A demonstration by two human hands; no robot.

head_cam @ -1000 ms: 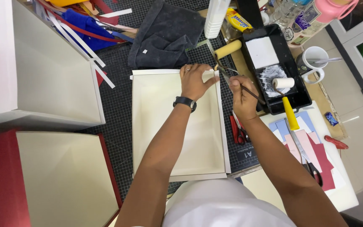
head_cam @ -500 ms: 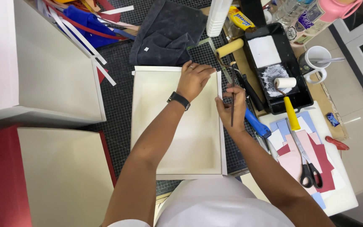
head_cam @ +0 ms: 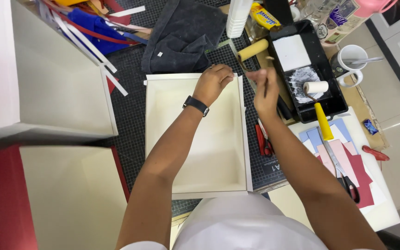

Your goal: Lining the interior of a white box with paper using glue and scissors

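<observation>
- Head view is looking straight down: your left hand (head_cam: 214,82) is pressing on the far rim of the shallow cream box (head_cam: 195,180), fingers curled over that edge near its far right corner.
- Your right hand (head_cam: 265,90) is hovering just right of that corner, pinching a thin, blurred brush handle (head_cam: 267,74); what its tip is touching cannot be told.
- The box is sitting on the black cutting mat (head_cam: 130,125), its near edge close to your body and its right wall running beside the red-handled scissors (head_cam: 264,141).
- The black paint tray (head_cam: 322,109) with the small roller (head_cam: 316,88) is crowding the right side, leaving only a narrow strip of mat there.
- The dark cloth (head_cam: 181,39) is lying just beyond the far rim.
- Left of the box, a strip of mat is showing before the large cream panel (head_cam: 56,92).
</observation>
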